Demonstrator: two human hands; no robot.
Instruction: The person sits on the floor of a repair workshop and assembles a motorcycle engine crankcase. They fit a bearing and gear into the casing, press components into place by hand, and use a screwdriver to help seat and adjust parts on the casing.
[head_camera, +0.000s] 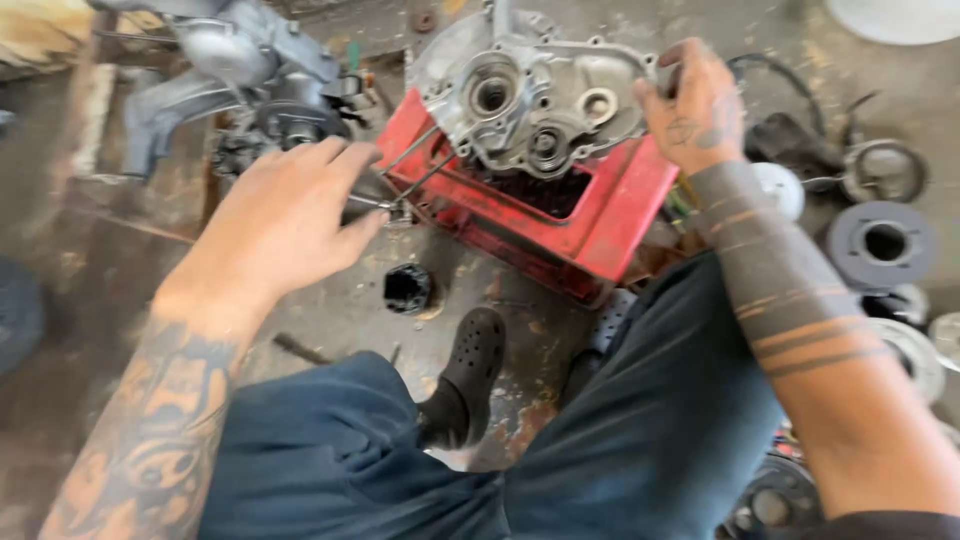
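A grey metal engine case (530, 95) with round bearing holes rests tilted on a red crate (600, 215). My right hand (695, 105) grips the case's right rim. My left hand (285, 215) hovers left of the crate with fingers loosely apart, its fingertips close to thin metal rods (415, 165) that stick out from the crate's left side; whether it touches them I cannot tell.
A grey engine block (235, 70) lies at the back left. A small black socket-like part (407, 288) sits on the stained floor. Round metal discs and rings (885, 240) lie at the right. My foot in a black clog (470, 365) is below the crate.
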